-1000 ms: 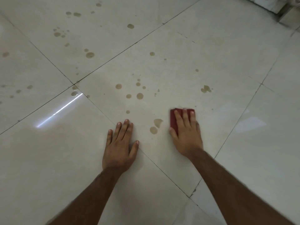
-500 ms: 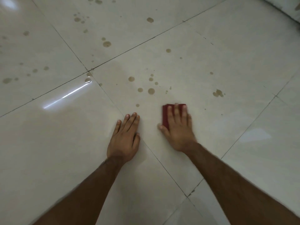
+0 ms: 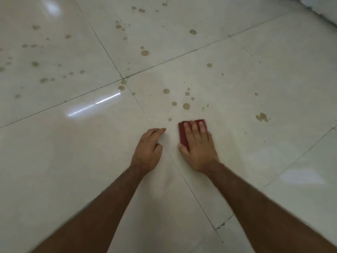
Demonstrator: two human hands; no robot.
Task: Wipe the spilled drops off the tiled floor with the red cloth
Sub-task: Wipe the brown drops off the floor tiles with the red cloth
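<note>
The right hand [image 3: 198,148] lies flat on the cloth [image 3: 183,136], its fingers [image 3: 194,127] straight and close together, pressing the folded red pad to the floor [image 3: 273,79]. Only the cloth's left edge and far corners show past the hand. The left hand [image 3: 147,152] rests on the tile just beside it, fingers loosely bent with the tips reaching forward; it holds nothing and seems to act as a prop.

The drops [image 3: 186,106] that need wiping sit just ahead of the right fingers: a small one [image 3: 170,119] almost at the cloth's far-left corner, then a cluster a little further out. A larger blotch [image 3: 262,117] lies off to the right of the fingers, and many more are scattered well beyond, across the far tiles and to the far left.

Most of the job looks undone, so the risks lie in how the strokes go. The cloth is small and folded; a flat-palm push may smear the bigger drops into streaks instead of lifting them, most of all once the pad is soaked. Since nothing pinches it, the cloth could slip out from under the fingers or bunch up on a grout line [image 3: 145,115]. The far drops call for a long reach, and the left hand, bearing weight on glossy tile, could slide if it lands on a wet patch.
</note>
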